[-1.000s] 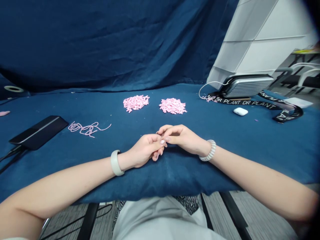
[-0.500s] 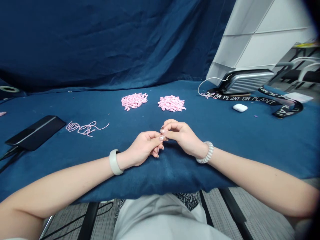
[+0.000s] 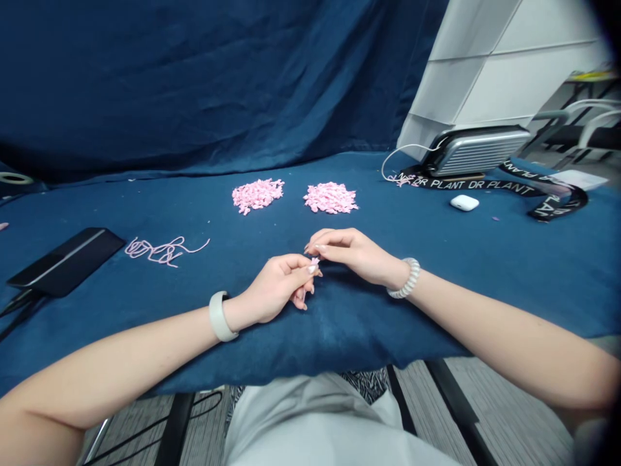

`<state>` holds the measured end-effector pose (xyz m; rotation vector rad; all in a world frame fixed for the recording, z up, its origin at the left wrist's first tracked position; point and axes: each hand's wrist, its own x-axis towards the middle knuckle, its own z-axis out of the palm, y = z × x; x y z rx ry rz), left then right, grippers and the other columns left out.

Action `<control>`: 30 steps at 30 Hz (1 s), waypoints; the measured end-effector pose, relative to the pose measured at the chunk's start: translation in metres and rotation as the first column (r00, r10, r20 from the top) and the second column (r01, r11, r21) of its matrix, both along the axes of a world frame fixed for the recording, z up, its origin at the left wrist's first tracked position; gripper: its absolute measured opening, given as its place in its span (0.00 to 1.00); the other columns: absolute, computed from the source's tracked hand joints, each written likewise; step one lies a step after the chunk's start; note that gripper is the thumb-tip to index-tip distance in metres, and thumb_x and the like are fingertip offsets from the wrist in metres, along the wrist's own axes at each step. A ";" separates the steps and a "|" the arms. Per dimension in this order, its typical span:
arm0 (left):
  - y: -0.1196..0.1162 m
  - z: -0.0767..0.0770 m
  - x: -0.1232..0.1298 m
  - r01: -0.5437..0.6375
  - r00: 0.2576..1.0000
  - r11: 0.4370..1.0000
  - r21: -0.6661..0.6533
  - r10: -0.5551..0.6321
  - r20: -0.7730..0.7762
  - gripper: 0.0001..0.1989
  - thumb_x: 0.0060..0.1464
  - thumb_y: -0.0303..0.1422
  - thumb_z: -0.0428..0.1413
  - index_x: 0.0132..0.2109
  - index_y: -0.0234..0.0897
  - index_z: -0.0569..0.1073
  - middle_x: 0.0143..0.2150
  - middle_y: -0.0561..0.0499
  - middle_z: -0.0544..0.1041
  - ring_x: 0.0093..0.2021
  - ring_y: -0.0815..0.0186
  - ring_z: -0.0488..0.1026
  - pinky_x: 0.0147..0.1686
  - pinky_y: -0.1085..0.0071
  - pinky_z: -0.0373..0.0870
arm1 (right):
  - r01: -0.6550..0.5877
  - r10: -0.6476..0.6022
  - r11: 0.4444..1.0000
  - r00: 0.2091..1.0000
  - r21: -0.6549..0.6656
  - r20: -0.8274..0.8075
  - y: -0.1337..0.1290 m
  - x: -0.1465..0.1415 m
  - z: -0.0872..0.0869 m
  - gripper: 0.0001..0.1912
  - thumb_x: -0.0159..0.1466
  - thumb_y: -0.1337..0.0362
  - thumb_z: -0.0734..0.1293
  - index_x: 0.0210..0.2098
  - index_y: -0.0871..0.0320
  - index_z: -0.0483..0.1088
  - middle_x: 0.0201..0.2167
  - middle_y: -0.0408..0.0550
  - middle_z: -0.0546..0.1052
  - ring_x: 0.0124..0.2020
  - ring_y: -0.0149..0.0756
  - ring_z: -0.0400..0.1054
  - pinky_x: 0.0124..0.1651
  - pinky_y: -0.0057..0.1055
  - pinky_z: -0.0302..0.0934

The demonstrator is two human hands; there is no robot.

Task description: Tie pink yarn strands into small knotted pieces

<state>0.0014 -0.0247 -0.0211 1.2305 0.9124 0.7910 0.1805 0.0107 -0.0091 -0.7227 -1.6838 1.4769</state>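
Note:
My left hand (image 3: 284, 285) pinches a small pink piece (image 3: 315, 261) between thumb and forefinger, its tip showing above the fingertips. Just above and to the right is my right hand (image 3: 352, 252), its fingers curled and the thumb near the forefinger; whether anything is between them is too small to tell. Beyond the hands lie two heaps of small pink pieces, a left heap (image 3: 257, 195) and a right heap (image 3: 330, 197). A loose tangle of pink cord (image 3: 160, 250) rests to the left on the blue cloth (image 3: 233, 252).
At the left lies a black device (image 3: 68, 261) with cables. At the right are a white earphone case (image 3: 464, 203), a silver ribbed case (image 3: 480, 153) with a white cable, and a black lettered lanyard (image 3: 466, 184). A blue curtain (image 3: 194, 84) hangs behind.
My right hand has moved slightly up, its fingertips parting from the left ones. The pink piece now shows more clearly in my left hand. The view has shifted a little.

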 end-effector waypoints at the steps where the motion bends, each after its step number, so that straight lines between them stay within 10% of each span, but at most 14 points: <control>1: 0.000 0.000 0.000 0.001 1.000 1.000 -0.002 -0.001 -0.002 0.14 0.49 0.39 0.59 0.34 0.31 0.70 0.20 0.56 0.70 0.15 0.77 0.64 0.15 0.80 0.66 | -0.018 0.017 1.000 0.999 0.025 0.027 -0.001 0.000 0.000 0.10 0.57 0.60 0.68 0.32 0.61 0.75 0.37 0.47 0.73 0.37 0.30 0.67 0.44 0.30 0.61; 18: 0.001 -0.001 0.000 -0.008 0.998 0.999 -0.037 0.010 0.055 0.16 0.47 0.41 0.60 0.30 0.31 0.67 0.21 0.56 0.69 0.15 0.78 0.63 0.16 0.80 0.65 | -0.125 0.124 0.992 0.989 0.019 0.077 0.000 -0.003 -0.006 0.12 0.57 0.60 0.68 0.38 0.60 0.74 0.41 0.47 0.73 0.38 0.29 0.67 0.45 0.30 0.61; 30: 0.001 -0.001 0.003 -0.017 0.995 0.999 -0.040 0.021 0.099 0.13 0.47 0.38 0.61 0.34 0.32 0.70 0.25 0.54 0.72 0.19 0.77 0.64 0.22 0.77 0.64 | 0.146 -0.150 0.985 0.988 0.089 0.037 -0.004 -0.008 -0.002 0.06 0.52 0.63 0.71 0.23 0.61 0.73 0.35 0.46 0.69 0.35 0.29 0.65 0.41 0.31 0.61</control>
